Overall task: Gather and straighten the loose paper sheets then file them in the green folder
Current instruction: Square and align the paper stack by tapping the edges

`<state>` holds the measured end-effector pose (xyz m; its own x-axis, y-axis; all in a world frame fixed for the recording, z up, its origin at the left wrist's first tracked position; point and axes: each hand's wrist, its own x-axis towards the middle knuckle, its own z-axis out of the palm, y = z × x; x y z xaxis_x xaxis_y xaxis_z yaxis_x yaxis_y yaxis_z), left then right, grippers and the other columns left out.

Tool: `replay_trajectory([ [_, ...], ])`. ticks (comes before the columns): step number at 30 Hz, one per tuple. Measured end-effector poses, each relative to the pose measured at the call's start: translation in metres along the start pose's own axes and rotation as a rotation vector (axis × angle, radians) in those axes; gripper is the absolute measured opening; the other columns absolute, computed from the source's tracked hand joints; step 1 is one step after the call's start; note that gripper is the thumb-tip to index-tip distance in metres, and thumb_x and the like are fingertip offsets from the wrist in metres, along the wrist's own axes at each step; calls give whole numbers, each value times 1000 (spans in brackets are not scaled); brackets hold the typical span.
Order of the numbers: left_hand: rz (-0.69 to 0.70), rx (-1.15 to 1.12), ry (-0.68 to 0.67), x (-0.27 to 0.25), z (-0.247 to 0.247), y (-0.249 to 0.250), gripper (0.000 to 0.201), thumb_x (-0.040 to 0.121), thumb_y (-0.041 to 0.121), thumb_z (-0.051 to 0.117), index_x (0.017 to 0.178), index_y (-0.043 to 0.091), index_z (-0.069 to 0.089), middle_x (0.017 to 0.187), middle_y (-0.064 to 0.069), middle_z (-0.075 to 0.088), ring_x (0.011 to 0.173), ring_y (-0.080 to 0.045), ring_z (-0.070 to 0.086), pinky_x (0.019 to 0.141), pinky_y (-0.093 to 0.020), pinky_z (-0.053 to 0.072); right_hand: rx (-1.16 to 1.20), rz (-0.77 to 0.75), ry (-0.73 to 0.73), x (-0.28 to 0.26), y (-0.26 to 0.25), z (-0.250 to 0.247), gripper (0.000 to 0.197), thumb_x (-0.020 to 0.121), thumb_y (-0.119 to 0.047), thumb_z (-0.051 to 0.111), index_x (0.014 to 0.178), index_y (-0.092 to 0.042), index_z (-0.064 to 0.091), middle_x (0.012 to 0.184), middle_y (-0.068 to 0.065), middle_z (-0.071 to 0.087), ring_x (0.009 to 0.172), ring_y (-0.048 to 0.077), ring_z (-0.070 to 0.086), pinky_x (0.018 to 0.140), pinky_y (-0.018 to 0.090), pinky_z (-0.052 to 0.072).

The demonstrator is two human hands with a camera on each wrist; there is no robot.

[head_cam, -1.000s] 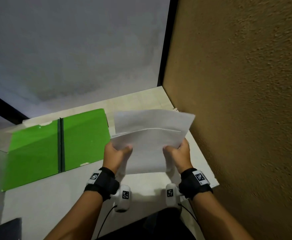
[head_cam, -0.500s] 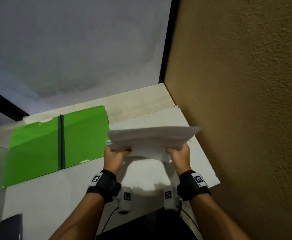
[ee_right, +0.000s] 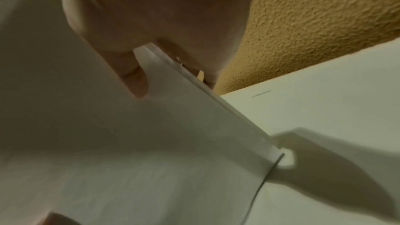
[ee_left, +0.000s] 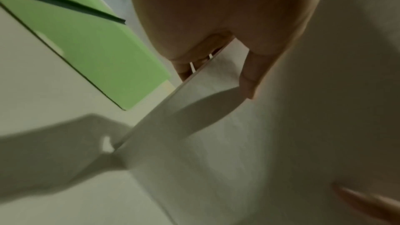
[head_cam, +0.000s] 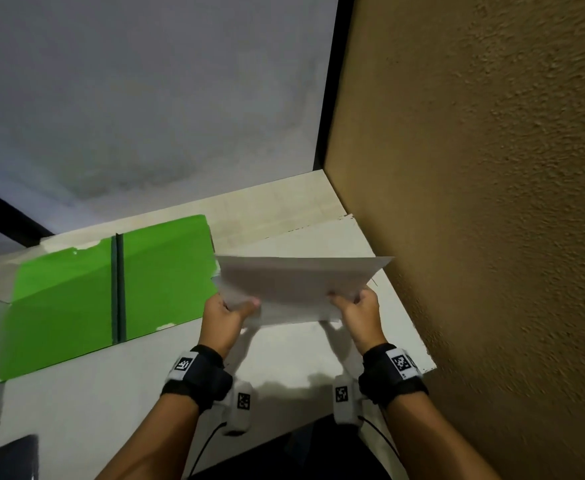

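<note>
1. White table point(head_cam: 128, 393) sits in a corner, with a textured tan wall point(head_cam: 491, 168) on the right.
2. Green folder point(head_cam: 76, 299) lies open on the table, left of the sheets point(head_cam: 294, 282).
3. Left hand point(head_cam: 225, 317) and right hand point(head_cam: 360, 313) pinch the white stack by its side edges, fingers under, thumbs on top.
4. The stack is held above the table, tipped flatter than a second ago.

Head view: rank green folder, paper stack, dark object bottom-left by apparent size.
1. green folder, open flat, largest.
2. paper stack, held above the table by both hands and nearer the camera, so it looks larger than it is.
3. dark object, cropped by the frame, smallest.
</note>
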<state>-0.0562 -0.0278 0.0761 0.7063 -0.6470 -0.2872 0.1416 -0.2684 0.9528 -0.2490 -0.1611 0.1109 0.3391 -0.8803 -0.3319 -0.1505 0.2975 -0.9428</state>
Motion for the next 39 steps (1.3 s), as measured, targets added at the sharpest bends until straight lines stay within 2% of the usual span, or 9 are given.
replay_trajectory([
  [3,49,-2,-26,1,-8,6,8,81,3,78,87,2,73,77,6,77,69,-2,68,65,-18,52,27,-48,-43,0,-12,-4,27,89,4,68,105,-18,70,96,-9,78,95,13,73,77,20,60],
  [6,69,-42,-67,2,-12,25,19,82,-8,73,101,-3,71,86,4,78,77,-4,72,69,-17,54,139,-145,-66,10,-39,-11,21,96,-8,65,116,-1,65,109,5,75,100,14,70,87,27,56],
  [9,37,-95,-124,3,-18,35,30,80,-22,64,103,-2,68,77,10,77,71,0,71,66,-15,54,138,-228,-20,22,-58,-14,58,89,-46,72,98,10,63,97,35,64,88,22,57,82,40,46],
  [11,40,-77,-145,8,-26,37,31,77,-17,71,104,-1,70,86,4,79,78,-7,73,72,-25,55,129,-253,-11,28,-66,-13,71,81,-55,73,94,14,62,89,34,63,85,20,54,80,39,44],
  [16,-10,-114,-187,12,-37,41,35,74,-16,73,104,0,70,91,-5,79,81,-18,74,67,-25,58,263,-52,-108,35,-75,-19,20,99,-21,62,90,-12,79,92,0,76,84,11,68,74,27,49],
  [22,-104,-239,-211,9,-35,34,53,60,-4,75,112,-6,66,104,-18,76,86,-27,75,71,-32,60,463,69,-107,40,-70,-19,36,98,-21,61,129,-2,66,132,12,68,120,23,62,99,36,47],
  [26,-140,-309,-210,4,-28,28,50,58,-7,72,108,-3,67,101,-17,76,83,-26,75,73,-33,62,574,81,-85,37,-73,-17,37,102,-16,54,134,1,61,131,15,68,120,27,64,99,37,51],
  [33,-208,-331,-202,2,-29,13,61,60,-6,75,119,-8,62,118,-25,70,104,-38,69,99,-50,51,559,80,-54,36,-63,-23,35,102,-17,55,133,-4,64,133,15,68,126,29,62,110,43,45],
  [39,-254,-356,-212,-8,-31,3,58,61,-5,72,119,-3,64,113,-21,73,100,-35,72,81,-38,60,444,158,-149,35,-58,-14,32,100,-18,61,128,-4,67,127,18,70,120,33,66,106,48,49],
])
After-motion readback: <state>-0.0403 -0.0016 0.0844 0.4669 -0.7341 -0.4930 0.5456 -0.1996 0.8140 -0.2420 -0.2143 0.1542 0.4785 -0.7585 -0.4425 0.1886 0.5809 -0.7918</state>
